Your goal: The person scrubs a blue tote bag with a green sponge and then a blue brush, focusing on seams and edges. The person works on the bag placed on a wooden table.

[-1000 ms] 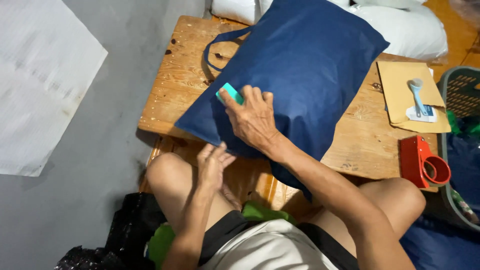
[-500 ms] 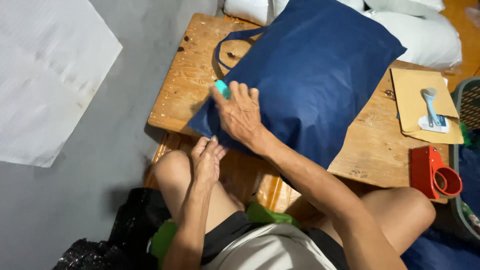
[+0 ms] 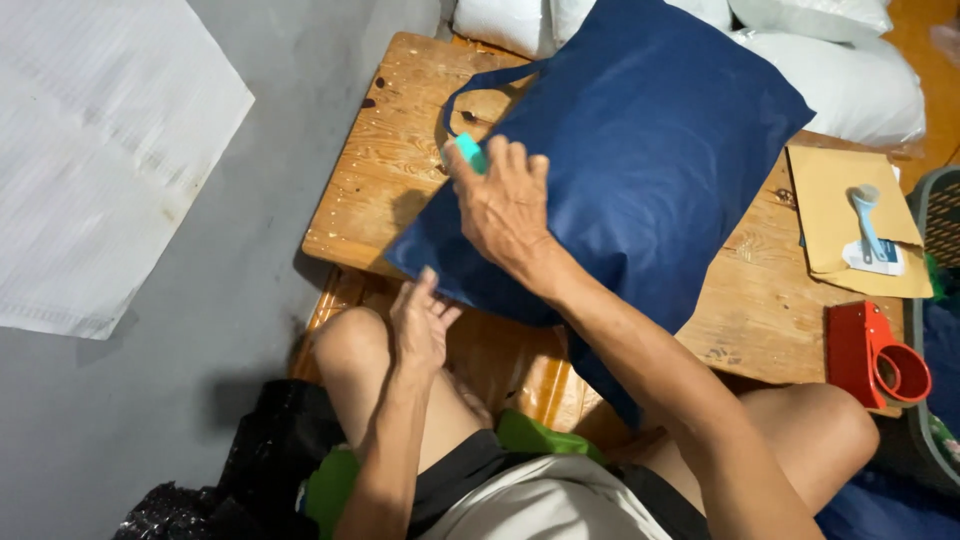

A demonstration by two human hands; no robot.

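Navy fabric bag (image 3: 650,150) lies flat on the wooden tabletop (image 3: 400,160), long axis running up-right from the person. Right hand (image 3: 505,205) presses its near-left corner, grip clamped on a teal block (image 3: 469,151); left hand (image 3: 420,325) hovers open just below the bag's edge.

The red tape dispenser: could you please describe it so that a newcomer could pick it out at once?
Start at the low wooden table under the big navy bag. Go to its near right corner, below the tan envelope. The tape dispenser lies there, the only bright red thing, with a round ring at its end.
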